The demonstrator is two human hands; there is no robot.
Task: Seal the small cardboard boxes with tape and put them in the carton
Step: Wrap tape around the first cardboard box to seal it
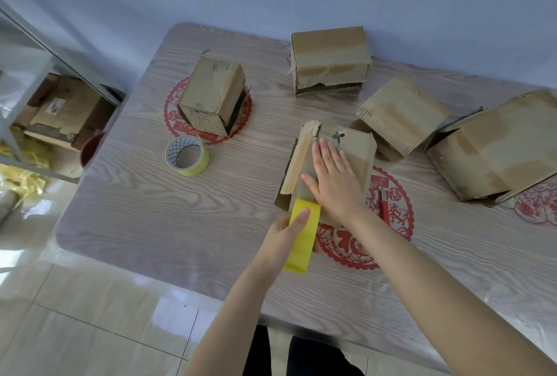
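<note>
Right grip [334, 182] flat, left grip [286, 238] pinching.

1. Bright, soft daylight, strongest at 9 o'clock. White glare patches lie on the floor [168, 315] at 7 o'clock.
2. A pale sheen crosses the counter [452, 300] at 4 o'clock.
3. The boxes [211, 95] cast short, soft-edged shadows.
4. Wide-angle bending shows at the edges. The shelf [18, 104] at 9 o'clock is washed out and blurry.

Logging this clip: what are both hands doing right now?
Left hand: pinches the yellow tape strip.
Right hand: open, flat on the small box.
</note>
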